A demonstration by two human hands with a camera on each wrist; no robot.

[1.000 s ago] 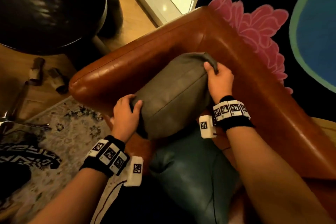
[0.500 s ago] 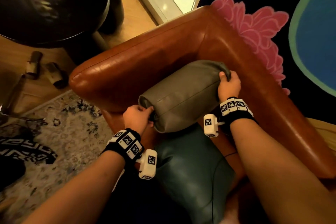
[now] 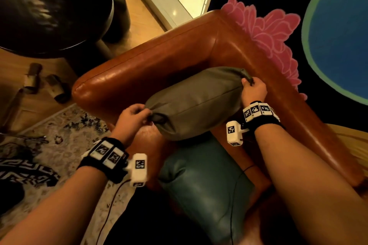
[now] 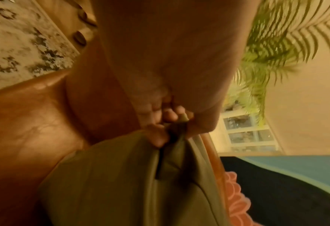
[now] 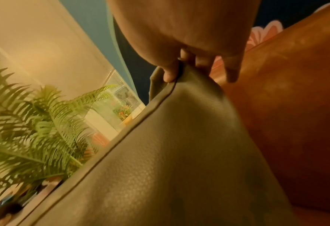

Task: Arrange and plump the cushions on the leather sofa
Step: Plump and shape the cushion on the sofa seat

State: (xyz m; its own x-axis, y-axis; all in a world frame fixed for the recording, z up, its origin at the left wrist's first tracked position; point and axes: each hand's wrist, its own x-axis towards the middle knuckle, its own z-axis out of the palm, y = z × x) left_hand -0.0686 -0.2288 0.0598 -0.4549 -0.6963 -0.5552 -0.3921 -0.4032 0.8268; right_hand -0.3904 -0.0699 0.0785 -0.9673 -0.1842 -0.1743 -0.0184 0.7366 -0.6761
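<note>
An olive-grey leather cushion [image 3: 196, 101] lies in the corner of the brown leather sofa [image 3: 159, 59], stretched between my hands. My left hand [image 3: 135, 117] pinches its near-left corner; in the left wrist view the fingers [image 4: 158, 136] bunch the olive cushion [image 4: 121, 183] at its seam. My right hand [image 3: 253, 87] grips the far-right corner; in the right wrist view the thumb and fingers [image 5: 169, 73] clamp the piped edge of the cushion [image 5: 169, 160]. A teal leather cushion [image 3: 205, 183] lies on the seat just below it.
A patterned rug [image 3: 49, 141] covers the floor to the left. A dark round table [image 3: 49, 6] stands beyond the armrest, with a pair of sandals [image 3: 45, 83] on the wooden floor. Behind the sofa back is a wall painted with a pink flower [image 3: 266, 32]. A fern [image 5: 34, 122] stands nearby.
The cushion has turned from standing up against the corner to lying lengthwise. My left hand shifted from cupping its side to pinching its end corner. My right hand kept its corner.
</note>
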